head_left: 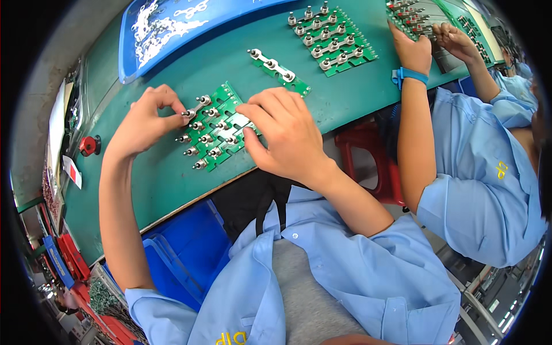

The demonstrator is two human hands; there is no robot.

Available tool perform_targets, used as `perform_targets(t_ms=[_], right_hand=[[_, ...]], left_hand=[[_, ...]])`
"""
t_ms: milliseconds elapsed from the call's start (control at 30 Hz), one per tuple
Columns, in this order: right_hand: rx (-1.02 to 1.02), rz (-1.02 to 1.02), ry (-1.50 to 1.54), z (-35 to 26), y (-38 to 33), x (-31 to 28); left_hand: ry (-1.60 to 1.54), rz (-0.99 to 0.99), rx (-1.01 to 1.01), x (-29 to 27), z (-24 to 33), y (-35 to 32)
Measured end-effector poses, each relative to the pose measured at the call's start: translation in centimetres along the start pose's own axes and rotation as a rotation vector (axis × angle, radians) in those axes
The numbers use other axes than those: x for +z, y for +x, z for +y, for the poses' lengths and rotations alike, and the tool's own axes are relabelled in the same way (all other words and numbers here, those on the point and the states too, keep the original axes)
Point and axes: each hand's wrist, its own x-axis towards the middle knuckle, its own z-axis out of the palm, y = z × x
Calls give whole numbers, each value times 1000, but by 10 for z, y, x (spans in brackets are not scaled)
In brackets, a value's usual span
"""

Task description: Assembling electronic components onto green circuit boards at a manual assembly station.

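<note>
A green circuit board panel [202, 127] lies on the bench in front of me, bearing rows of small round metal parts with upright dark shafts. My left hand [148, 119] is at its far left corner, thumb and forefinger pinched on the end of a flat metal strip [195, 108] that sits over the shafts. Over the panel's right side, my right hand [284, 131] is curled, its fingertips beside a pale strip [237, 121]. What the right fingertips grip is partly hidden. Just beyond stands a narrow separate board [273, 67] with a strip over its shafts.
A blue tray [131, 69] of loose white strips stands at the back left. Another populated panel [333, 41] lies farther right. A co-worker's hands [415, 53] handle boards at the far right. A red round object [89, 146] sits at the left; a red stool [363, 152] stands below.
</note>
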Motion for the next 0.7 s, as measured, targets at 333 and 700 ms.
perform_targets(t_ms=[333,700], right_hand=[[52,-39,18,-5,4,1],[23,-30,89,0,5,2]], left_hand=[[-295,176,-7,25,-7,-11],[-440,220,-68,31,-9,-16]])
